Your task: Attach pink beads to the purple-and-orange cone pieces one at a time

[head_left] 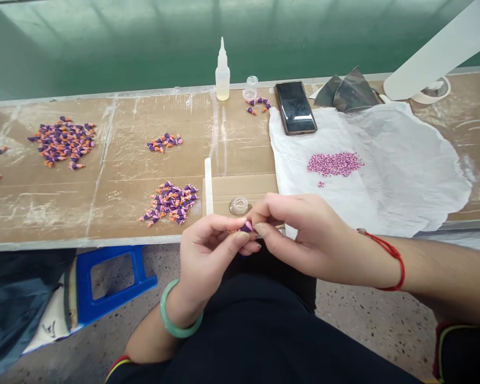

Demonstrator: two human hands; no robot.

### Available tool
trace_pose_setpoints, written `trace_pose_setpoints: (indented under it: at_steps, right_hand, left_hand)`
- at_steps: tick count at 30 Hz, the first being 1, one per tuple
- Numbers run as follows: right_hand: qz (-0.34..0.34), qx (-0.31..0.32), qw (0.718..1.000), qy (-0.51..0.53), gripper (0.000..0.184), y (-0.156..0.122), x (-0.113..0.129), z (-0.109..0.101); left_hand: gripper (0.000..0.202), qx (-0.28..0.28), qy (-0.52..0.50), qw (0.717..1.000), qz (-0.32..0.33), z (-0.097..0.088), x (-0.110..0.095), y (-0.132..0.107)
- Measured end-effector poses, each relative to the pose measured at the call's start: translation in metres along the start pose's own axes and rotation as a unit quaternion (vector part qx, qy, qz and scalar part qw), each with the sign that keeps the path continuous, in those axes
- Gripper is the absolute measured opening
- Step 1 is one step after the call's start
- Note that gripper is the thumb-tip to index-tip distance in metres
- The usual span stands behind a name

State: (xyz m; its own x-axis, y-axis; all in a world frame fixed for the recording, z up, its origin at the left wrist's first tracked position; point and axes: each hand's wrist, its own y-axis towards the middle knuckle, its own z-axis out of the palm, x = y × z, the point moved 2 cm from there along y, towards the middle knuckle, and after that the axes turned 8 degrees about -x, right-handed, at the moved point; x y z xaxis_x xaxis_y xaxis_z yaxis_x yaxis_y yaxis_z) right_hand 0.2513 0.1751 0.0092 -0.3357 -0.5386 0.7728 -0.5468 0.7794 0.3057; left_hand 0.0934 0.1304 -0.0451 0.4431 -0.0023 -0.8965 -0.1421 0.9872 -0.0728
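Both hands meet just below the table's front edge, above my lap. My left hand [212, 250], with a green bangle on the wrist, pinches a small purple piece [247, 226] between thumb and fingers. My right hand [304, 234], with a red cord on the wrist, closes its fingertips on the same piece from the right. A heap of purple, pink and orange pieces [171, 201] lies on the cardboard just left of the hands. A small clear cap [239, 205] sits right above them.
More heaps of pieces lie at far left [64, 141] and mid-table [164, 142]. A glue bottle [222, 72], a phone [295, 106] and pink beads [335, 163] on white paper [404, 170] sit behind. A blue stool [104, 288] stands below left.
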Motion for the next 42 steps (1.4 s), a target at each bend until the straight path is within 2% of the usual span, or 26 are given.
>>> trace_pose_setpoints:
  at_steps: [2,4,7,9,11,13,15,17,20,22,24,26,29,32,34,35,38,39,41,42]
  right_hand:
    - [0.022,0.0,1.0,0.0,0.013,-0.001,-0.003,-0.008]
    - [0.056,-0.032,0.998,-0.014,0.015,-0.004,-0.009,-0.019]
    - [0.128,-0.111,0.985,-0.043,0.017,-0.017,-0.027,-0.039]
    - [0.19,-0.144,0.969,-0.06,0.019,-0.03,-0.043,-0.049]
    - [0.255,-0.162,0.95,-0.074,0.024,-0.042,-0.06,-0.055]
    - [0.316,-0.176,0.929,-0.078,0.032,-0.054,-0.076,-0.06]
    - [0.359,-0.186,0.911,-0.081,0.037,-0.063,-0.089,-0.063]
    - [0.38,-0.189,0.902,-0.08,0.039,-0.069,-0.098,-0.066]
    - [0.383,-0.187,0.902,-0.069,0.034,-0.073,-0.106,-0.07]
    - [0.382,-0.197,0.9,-0.065,0.032,-0.074,-0.108,-0.073]
    - [0.389,-0.206,0.896,-0.064,0.033,-0.075,-0.109,-0.075]
    - [0.401,-0.216,0.888,-0.066,0.035,-0.077,-0.109,-0.077]
    - [0.415,-0.24,0.875,-0.066,0.036,-0.081,-0.108,-0.079]
    - [0.406,-0.263,0.874,-0.042,0.034,-0.083,-0.107,-0.081]
    - [0.391,-0.278,0.877,-0.014,0.03,-0.083,-0.105,-0.081]
    - [0.384,-0.287,0.877,-0.001,0.028,-0.083,-0.104,-0.082]
    - [0.371,-0.31,0.875,0.02,0.022,-0.085,-0.104,-0.083]
    - [0.367,-0.318,0.874,0.022,0.02,-0.087,-0.105,-0.084]
    - [0.348,-0.325,0.879,0.002,0.018,-0.089,-0.11,-0.087]
    - [0.331,-0.323,0.886,-0.021,0.017,-0.09,-0.113,-0.089]
  left_hand:
    - [0.008,0.009,-0.001,1.0,-0.016,0.0,-0.002,0.0]
    - [0.008,0.006,0.03,0.999,-0.018,-0.005,-0.006,0.003]
    - [0.005,0.019,0.17,0.985,0.003,-0.021,-0.017,0.018]
    - [0.003,0.06,0.32,0.944,0.047,-0.035,-0.027,0.035]
    - [0.006,0.102,0.465,0.874,0.1,-0.049,-0.038,0.054]
    - [0.011,0.135,0.562,0.808,0.114,-0.06,-0.047,0.074]
    - [0.015,0.16,0.613,0.767,0.1,-0.068,-0.054,0.094]
    - [0.022,0.15,0.642,0.746,0.096,-0.072,-0.058,0.117]
    - [0.021,0.038,0.681,0.719,0.13,-0.076,-0.06,0.158]
    - [0.017,-0.013,0.715,0.683,0.15,-0.079,-0.057,0.185]
    - [0.016,-0.013,0.746,0.648,0.153,-0.082,-0.052,0.205]
    - [0.016,0.002,0.765,0.627,0.149,-0.085,-0.046,0.217]
    - [0.013,0.023,0.773,0.614,0.157,-0.089,-0.039,0.222]
    - [0.009,0.047,0.773,0.603,0.193,-0.089,-0.034,0.219]
    - [0.009,0.05,0.756,0.617,0.213,-0.087,-0.034,0.216]
    - [0.009,0.038,0.732,0.647,0.21,-0.086,-0.035,0.214]
    - [0.008,-0.029,0.611,0.775,0.157,-0.078,-0.045,0.204]
    - [0.007,-0.047,0.569,0.809,0.139,-0.072,-0.049,0.198]
    - [0.006,-0.058,0.5,0.856,0.116,-0.059,-0.055,0.184]
    - [0.01,-0.085,0.422,0.897,0.1,-0.052,-0.058,0.175]
